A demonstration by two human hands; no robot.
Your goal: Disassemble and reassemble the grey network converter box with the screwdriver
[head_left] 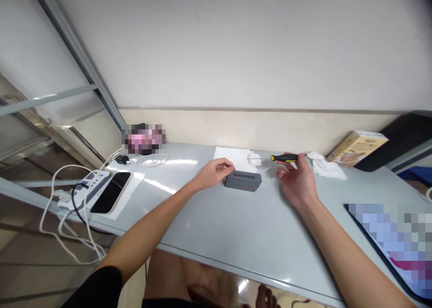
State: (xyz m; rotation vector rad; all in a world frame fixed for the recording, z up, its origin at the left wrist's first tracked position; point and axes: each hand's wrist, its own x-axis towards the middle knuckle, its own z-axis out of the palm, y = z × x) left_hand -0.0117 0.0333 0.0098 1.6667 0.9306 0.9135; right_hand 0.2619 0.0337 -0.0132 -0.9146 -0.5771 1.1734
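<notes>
A small grey box with a row of vent slots [243, 180] lies on the pale grey table [216, 218]. My left hand [214, 172] rests at the box's left end, fingers curled against it. My right hand [297, 178] hovers to the right of the box, pinching a screwdriver with a black and yellow handle [284, 158]. Its thin shaft points left over a small white object [255, 159] on a white sheet of paper [232, 159].
At the left lie a power strip with white cables [90, 185], a black phone [111, 191] and a black adapter [122, 159]. At the back right lie crumpled white tissue [324, 165], a cardboard box [357, 148] and a dark tray [401, 141]. A screen [391, 240] is at the right edge.
</notes>
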